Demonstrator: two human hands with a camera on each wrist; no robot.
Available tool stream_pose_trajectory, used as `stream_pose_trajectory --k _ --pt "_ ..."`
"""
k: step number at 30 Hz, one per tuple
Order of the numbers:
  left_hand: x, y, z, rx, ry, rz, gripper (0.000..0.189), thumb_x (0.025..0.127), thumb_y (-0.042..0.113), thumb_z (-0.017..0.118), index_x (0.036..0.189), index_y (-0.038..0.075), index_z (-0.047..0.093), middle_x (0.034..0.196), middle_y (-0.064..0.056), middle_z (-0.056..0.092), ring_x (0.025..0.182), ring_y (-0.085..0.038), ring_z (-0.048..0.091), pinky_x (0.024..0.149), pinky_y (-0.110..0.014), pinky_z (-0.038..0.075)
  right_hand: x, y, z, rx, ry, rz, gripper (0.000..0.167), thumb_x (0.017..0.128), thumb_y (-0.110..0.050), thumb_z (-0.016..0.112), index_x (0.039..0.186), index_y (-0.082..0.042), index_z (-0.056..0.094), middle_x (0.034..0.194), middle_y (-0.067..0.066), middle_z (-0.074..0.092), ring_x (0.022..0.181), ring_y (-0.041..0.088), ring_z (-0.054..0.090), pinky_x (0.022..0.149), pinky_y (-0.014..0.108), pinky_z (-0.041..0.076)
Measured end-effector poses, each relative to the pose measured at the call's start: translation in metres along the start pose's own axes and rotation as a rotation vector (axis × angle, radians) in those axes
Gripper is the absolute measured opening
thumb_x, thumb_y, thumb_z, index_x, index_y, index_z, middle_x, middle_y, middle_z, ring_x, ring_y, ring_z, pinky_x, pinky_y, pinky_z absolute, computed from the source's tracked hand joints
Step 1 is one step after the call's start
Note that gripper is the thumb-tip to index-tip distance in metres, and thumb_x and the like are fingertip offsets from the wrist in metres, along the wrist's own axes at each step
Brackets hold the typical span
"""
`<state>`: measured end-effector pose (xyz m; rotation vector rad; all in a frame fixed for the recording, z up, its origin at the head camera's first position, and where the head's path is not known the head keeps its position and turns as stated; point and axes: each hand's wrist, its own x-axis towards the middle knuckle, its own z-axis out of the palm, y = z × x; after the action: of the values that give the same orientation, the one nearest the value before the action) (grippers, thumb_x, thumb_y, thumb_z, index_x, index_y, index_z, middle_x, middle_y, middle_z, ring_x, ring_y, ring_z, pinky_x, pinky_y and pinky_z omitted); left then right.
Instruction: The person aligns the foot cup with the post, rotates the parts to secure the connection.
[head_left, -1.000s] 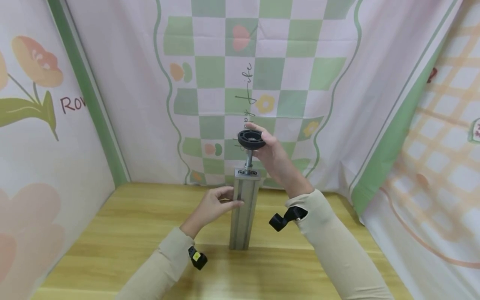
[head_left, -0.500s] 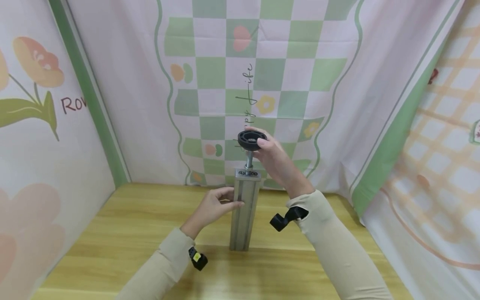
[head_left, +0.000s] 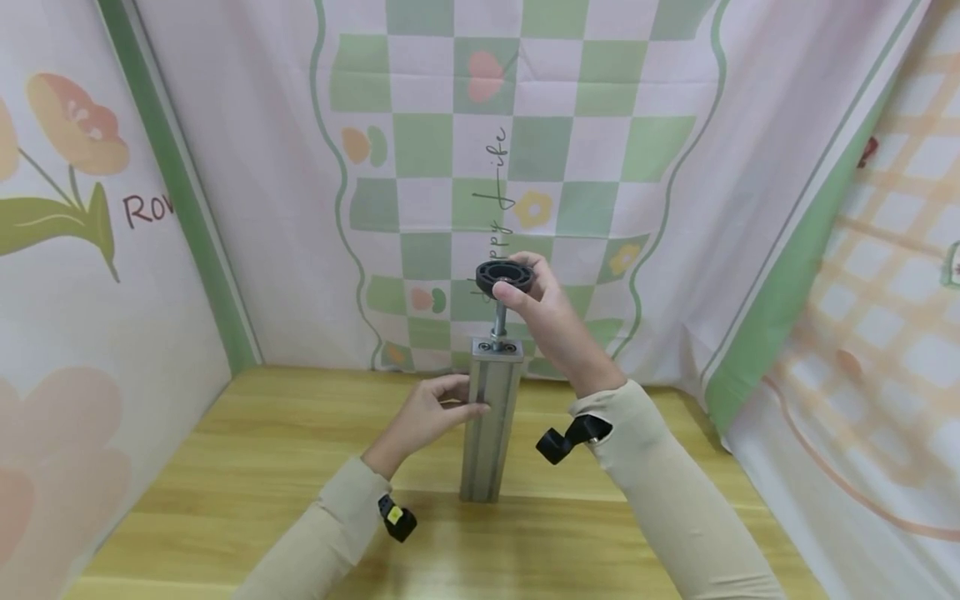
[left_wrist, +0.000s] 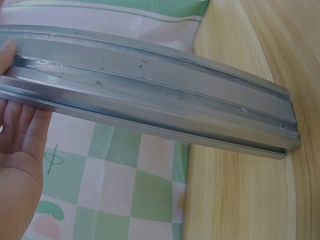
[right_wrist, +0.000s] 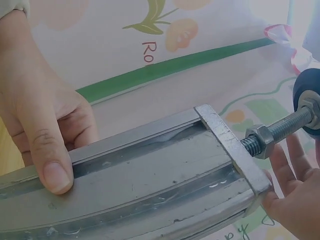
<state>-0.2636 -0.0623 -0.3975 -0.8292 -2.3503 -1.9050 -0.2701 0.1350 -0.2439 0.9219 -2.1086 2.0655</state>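
An aluminium profile [head_left: 491, 433] stands upright on the wooden table [head_left: 285, 467]. My left hand [head_left: 422, 421] grips its upper part from the left, thumb on the near face and fingers behind. On top is a metal end plate [right_wrist: 232, 150], from which a threaded rod [right_wrist: 291, 124] with a hex nut [right_wrist: 261, 142] rises. The rod carries a round black levelling foot [head_left: 489, 282], its hollow side facing up. My right hand [head_left: 553, 329] holds this foot by the rim, thumb at the front and fingers round the far right side. In the right wrist view, right-hand fingers [right_wrist: 295, 165] show beside the nut.
Behind the table hangs a green-and-white checked cloth [head_left: 420, 142]. Printed cloth walls flank it, one with flowers on the left [head_left: 75, 333] and one with an orange check on the right [head_left: 885, 333]. Black wrist cameras sit at both cuffs.
The right thumb has swept leftward across the front of the foot's rim, while the fingers behind have moved right. The left hand and the profile have kept their place.
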Motion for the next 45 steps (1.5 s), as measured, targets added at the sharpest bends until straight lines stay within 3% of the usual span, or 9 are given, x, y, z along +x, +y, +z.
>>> stream_pose_trajectory --k 4,9,14,20,25,30,37,42,45 --pt "0.000 0.000 0.000 0.015 0.006 -0.017 0.031 0.087 0.037 0.080 0.113 0.020 0.073 0.100 0.000 0.071 0.099 -0.017 0.068 0.086 -0.034 0.056 0.001 0.001 -0.001 0.019 -0.034 -0.032 0.113 0.076 -0.074 0.071 0.155 -0.010 0.022 0.143 0.019 0.044 0.132 0.030 0.045 0.116 0.050 0.027" --pt "0.000 0.000 0.000 0.019 0.007 -0.035 0.033 0.087 0.038 0.080 0.113 0.020 0.073 0.100 0.000 0.071 0.100 -0.016 0.068 0.085 -0.035 0.057 0.004 0.003 -0.004 0.154 -0.118 -0.063 0.100 0.091 -0.067 0.057 0.158 -0.005 0.017 0.151 0.026 0.037 0.139 0.034 0.038 0.117 0.055 0.018" --pt "-0.001 0.000 0.000 0.010 0.004 -0.036 0.032 0.087 0.039 0.080 0.112 0.020 0.073 0.100 -0.001 0.070 0.100 -0.016 0.068 0.085 -0.035 0.057 0.002 0.004 -0.008 0.191 -0.225 -0.074 0.085 0.100 -0.056 0.044 0.158 -0.002 0.014 0.158 0.025 0.028 0.144 0.034 0.030 0.115 0.060 0.015" --pt "-0.002 -0.001 -0.001 0.003 0.012 -0.028 0.030 0.087 0.037 0.080 0.109 0.018 0.073 0.100 -0.002 0.070 0.099 -0.017 0.068 0.086 -0.034 0.056 0.002 0.003 -0.010 0.202 -0.282 -0.081 0.089 0.099 -0.057 0.048 0.158 -0.001 0.015 0.160 0.020 0.026 0.146 0.032 0.027 0.116 0.060 0.014" --pt "-0.001 -0.001 0.000 0.003 0.013 -0.025 0.031 0.087 0.036 0.081 0.110 0.018 0.073 0.099 -0.002 0.070 0.098 -0.018 0.068 0.087 -0.033 0.056 0.003 0.003 -0.010 0.225 -0.304 -0.085 0.084 0.101 -0.051 0.045 0.158 0.003 0.015 0.160 0.019 0.026 0.143 0.028 0.032 0.112 0.050 0.026" --pt "-0.001 -0.001 0.000 0.011 0.014 -0.027 0.033 0.086 0.037 0.081 0.112 0.018 0.073 0.100 -0.002 0.070 0.099 -0.017 0.068 0.088 -0.033 0.056 0.003 0.004 -0.011 0.254 -0.333 -0.076 0.078 0.101 -0.043 0.045 0.156 0.005 0.016 0.154 0.015 0.039 0.139 0.025 0.037 0.107 0.041 0.033" --pt "0.000 -0.001 0.000 0.011 0.010 -0.030 0.035 0.086 0.037 0.081 0.114 0.018 0.072 0.101 -0.001 0.070 0.100 -0.017 0.068 0.087 -0.034 0.056 0.004 0.006 -0.012 0.305 -0.306 -0.044 0.090 0.093 -0.043 0.062 0.156 0.004 0.019 0.141 0.005 0.054 0.134 0.028 0.042 0.107 0.039 0.034" --pt "0.000 -0.001 0.000 0.005 0.007 -0.020 0.035 0.087 0.037 0.080 0.115 0.018 0.072 0.100 -0.001 0.071 0.100 -0.017 0.068 0.088 -0.034 0.056 0.005 0.005 -0.011 0.300 -0.274 -0.035 0.091 0.090 -0.042 0.067 0.154 0.005 0.023 0.135 0.004 0.058 0.134 0.033 0.042 0.104 0.038 0.036" --pt "0.000 -0.002 0.000 0.003 0.004 -0.014 0.035 0.087 0.036 0.080 0.116 0.018 0.072 0.100 0.000 0.071 0.099 -0.017 0.068 0.088 -0.034 0.056 0.006 0.005 -0.010 0.286 -0.250 -0.030 0.089 0.089 -0.039 0.068 0.153 0.005 0.024 0.134 0.005 0.056 0.129 0.029 0.047 0.104 0.038 0.037"
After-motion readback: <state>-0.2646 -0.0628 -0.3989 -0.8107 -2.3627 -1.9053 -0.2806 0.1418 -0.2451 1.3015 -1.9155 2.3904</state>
